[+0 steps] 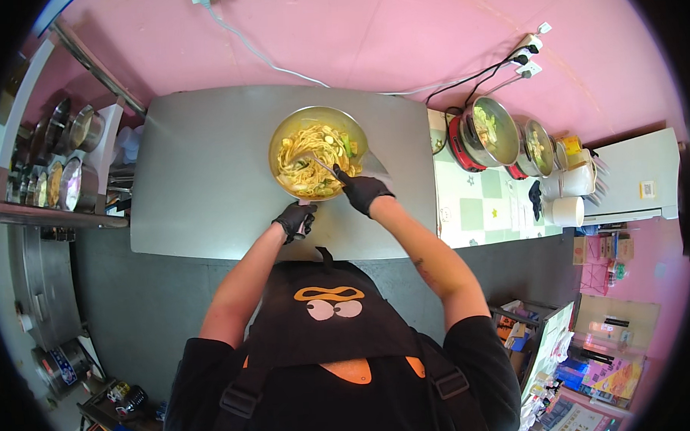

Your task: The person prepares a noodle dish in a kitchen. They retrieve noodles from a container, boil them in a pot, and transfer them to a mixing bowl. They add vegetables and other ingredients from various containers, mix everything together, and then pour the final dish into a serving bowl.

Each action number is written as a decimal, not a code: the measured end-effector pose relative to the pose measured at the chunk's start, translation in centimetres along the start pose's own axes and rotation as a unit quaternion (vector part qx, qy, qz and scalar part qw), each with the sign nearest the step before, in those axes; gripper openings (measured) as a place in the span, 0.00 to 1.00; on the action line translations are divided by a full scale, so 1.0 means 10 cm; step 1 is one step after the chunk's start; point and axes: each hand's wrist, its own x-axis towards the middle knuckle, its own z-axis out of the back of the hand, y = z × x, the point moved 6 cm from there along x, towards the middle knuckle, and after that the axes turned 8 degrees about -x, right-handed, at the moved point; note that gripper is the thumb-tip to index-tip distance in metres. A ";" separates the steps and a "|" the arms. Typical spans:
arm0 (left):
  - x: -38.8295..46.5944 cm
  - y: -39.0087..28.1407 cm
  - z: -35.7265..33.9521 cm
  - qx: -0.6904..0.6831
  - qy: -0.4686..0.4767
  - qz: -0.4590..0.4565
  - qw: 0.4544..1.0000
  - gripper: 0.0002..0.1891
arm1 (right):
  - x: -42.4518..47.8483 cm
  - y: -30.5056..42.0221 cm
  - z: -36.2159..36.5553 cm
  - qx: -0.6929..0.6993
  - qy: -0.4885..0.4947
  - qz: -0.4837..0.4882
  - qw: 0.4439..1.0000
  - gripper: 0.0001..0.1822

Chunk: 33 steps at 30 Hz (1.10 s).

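Note:
A round metal pan (276, 171) holds yellow noodles (314, 145) mixed with leafy greens and pale slices. At its near side my left hand (295, 219), in a black glove, is closed around the pan's handle (301, 234). My right hand (364, 190), also black-gloved, grips a slim metal utensil (324, 164) over the pan's right rim. The utensil's far end reaches into the noodles, so its exact kind cannot be told. Beneath the pan is a grey metal worktop (207, 175).
On the right, steel pots (505, 138) with vegetables sit on red-based electric cookers (462, 146) beside white containers (567, 212). Black cords (488, 73) run up to wall sockets. A rack (60, 217) with metal bowls stands left. A pink wall (339, 39) rises behind the worktop.

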 end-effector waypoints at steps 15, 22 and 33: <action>-0.02 0.05 0.02 -0.025 -0.006 0.007 1.000 0.08 | -0.03 -0.65 -0.07 0.164 -0.078 -0.156 0.971 0.28; -0.05 0.01 -0.02 -0.015 -0.014 -0.004 1.000 0.08 | 0.42 -0.28 -0.75 0.762 0.035 -0.281 0.583 0.23; 0.02 0.04 0.02 -0.045 0.024 -0.006 0.999 0.09 | -0.77 0.06 -0.25 0.071 0.064 -0.069 0.993 0.34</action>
